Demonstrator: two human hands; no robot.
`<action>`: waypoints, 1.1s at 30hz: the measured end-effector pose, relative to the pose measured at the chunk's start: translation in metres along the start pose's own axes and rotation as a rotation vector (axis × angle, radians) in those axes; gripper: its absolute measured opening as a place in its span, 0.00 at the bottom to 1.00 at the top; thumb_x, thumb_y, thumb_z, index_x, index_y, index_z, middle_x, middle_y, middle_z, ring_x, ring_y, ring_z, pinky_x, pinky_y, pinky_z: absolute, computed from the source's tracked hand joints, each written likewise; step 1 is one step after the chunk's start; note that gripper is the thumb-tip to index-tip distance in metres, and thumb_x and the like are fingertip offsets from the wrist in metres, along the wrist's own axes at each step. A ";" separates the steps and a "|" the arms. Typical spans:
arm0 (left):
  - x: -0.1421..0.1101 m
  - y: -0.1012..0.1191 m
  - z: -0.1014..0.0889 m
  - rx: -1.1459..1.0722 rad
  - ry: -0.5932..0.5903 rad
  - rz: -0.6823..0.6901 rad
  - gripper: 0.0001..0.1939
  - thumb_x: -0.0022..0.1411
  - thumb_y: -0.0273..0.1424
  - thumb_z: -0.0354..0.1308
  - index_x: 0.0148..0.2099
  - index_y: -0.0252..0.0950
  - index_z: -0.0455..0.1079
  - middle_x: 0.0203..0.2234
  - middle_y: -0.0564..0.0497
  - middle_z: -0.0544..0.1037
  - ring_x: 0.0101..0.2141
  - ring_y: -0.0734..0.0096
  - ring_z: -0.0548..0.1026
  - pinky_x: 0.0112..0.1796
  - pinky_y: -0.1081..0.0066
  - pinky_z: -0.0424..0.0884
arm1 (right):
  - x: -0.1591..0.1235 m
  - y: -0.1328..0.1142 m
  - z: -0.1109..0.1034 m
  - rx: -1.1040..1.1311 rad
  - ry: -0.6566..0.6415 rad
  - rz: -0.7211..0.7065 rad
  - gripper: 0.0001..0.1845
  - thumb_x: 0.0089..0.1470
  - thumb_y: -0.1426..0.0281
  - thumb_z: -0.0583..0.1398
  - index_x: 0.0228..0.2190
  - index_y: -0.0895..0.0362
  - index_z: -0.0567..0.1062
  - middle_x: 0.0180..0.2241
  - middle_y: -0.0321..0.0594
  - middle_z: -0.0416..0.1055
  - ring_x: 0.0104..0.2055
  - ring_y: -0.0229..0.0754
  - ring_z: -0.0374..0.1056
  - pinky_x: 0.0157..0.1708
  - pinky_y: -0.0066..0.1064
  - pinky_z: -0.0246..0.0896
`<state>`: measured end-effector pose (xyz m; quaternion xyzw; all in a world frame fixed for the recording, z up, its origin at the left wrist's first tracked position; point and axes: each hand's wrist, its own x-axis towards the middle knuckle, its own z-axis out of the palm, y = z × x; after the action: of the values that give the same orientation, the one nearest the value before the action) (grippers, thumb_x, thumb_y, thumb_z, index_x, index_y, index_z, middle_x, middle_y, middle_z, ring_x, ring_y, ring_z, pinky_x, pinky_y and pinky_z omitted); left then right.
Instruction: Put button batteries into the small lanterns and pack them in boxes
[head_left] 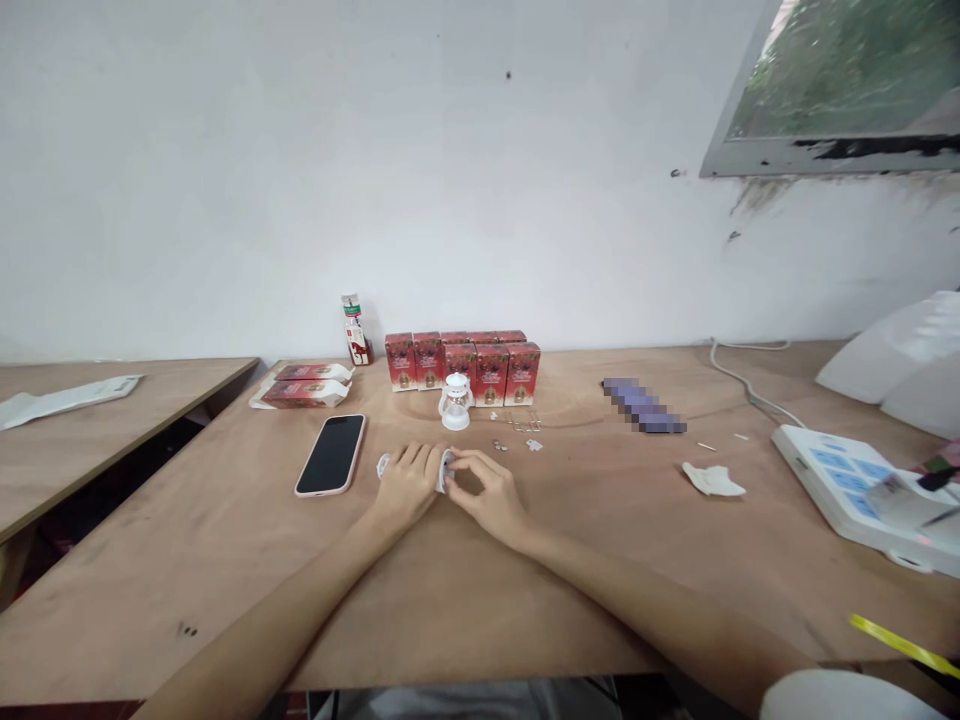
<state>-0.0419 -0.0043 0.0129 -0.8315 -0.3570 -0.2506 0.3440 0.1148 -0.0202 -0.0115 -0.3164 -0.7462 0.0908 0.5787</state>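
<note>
My left hand (410, 485) is wrapped round a small white lantern (383, 465) lying on its side just above the table. Its top end shows left of my fingers and its round base faces right. The fingers cover most of its body. With thumb and fingertips bent in a pinch, my right hand (491, 497) touches the edge of that base; whether a small part sits between the fingertips cannot be made out. A similar white lantern (455, 404) stands upright beyond my hands. Small round silvery pieces (500, 446), a small white piece (534, 445) and thin metal bits (523, 421) lie nearby.
Several red printed boxes (491, 375) stand at the back, with flattened red boxes (306, 393) to the left. A phone (331, 456) lies left of my hands. Rightward are a blurred purple item (643, 405), crumpled paper (713, 480) and a white power strip (832, 480).
</note>
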 end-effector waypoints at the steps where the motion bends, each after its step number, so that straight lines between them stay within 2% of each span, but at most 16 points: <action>1: 0.000 0.001 -0.001 -0.002 -0.023 -0.009 0.08 0.62 0.25 0.46 0.40 0.34 0.67 0.23 0.48 0.73 0.28 0.63 0.72 0.28 0.67 0.60 | 0.000 0.000 0.000 0.006 0.000 0.020 0.04 0.50 0.74 0.58 0.30 0.54 0.72 0.35 0.42 0.75 0.44 0.43 0.72 0.41 0.33 0.69; 5: 0.000 0.005 -0.002 0.015 -0.051 -0.016 0.08 0.61 0.24 0.48 0.41 0.33 0.67 0.25 0.47 0.74 0.29 0.62 0.72 0.29 0.66 0.61 | 0.001 -0.001 0.000 0.040 0.017 0.081 0.04 0.45 0.75 0.58 0.27 0.54 0.71 0.32 0.40 0.75 0.42 0.44 0.73 0.39 0.33 0.69; 13: 0.001 0.007 0.000 0.023 -0.093 -0.034 0.09 0.60 0.23 0.48 0.40 0.33 0.68 0.25 0.47 0.75 0.29 0.61 0.73 0.28 0.66 0.61 | 0.000 -0.001 0.003 0.091 0.031 0.194 0.05 0.42 0.76 0.59 0.22 0.54 0.72 0.34 0.41 0.76 0.41 0.45 0.73 0.39 0.34 0.68; 18: 0.002 0.010 0.000 0.031 -0.139 -0.070 0.09 0.60 0.24 0.48 0.41 0.34 0.68 0.26 0.46 0.75 0.30 0.62 0.72 0.29 0.66 0.62 | 0.001 0.000 0.003 0.089 0.032 0.216 0.04 0.41 0.76 0.59 0.21 0.54 0.72 0.34 0.41 0.76 0.40 0.45 0.73 0.39 0.34 0.68; 26: 0.001 0.011 0.002 0.098 -0.056 -0.045 0.05 0.59 0.24 0.51 0.36 0.34 0.68 0.23 0.49 0.74 0.27 0.62 0.71 0.28 0.66 0.60 | 0.003 0.001 0.004 0.106 0.052 0.194 0.03 0.42 0.74 0.59 0.24 0.55 0.71 0.29 0.40 0.74 0.36 0.44 0.73 0.34 0.32 0.70; 33: 0.004 0.014 0.002 0.128 -0.032 -0.063 0.05 0.58 0.23 0.51 0.34 0.34 0.68 0.23 0.49 0.74 0.26 0.63 0.72 0.27 0.67 0.61 | 0.006 0.003 0.005 0.176 0.056 0.334 0.01 0.41 0.71 0.60 0.22 0.55 0.70 0.28 0.39 0.75 0.32 0.43 0.73 0.34 0.35 0.71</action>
<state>-0.0281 -0.0085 0.0085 -0.8000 -0.4039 -0.2247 0.3825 0.1105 -0.0132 -0.0095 -0.3862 -0.6560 0.2418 0.6016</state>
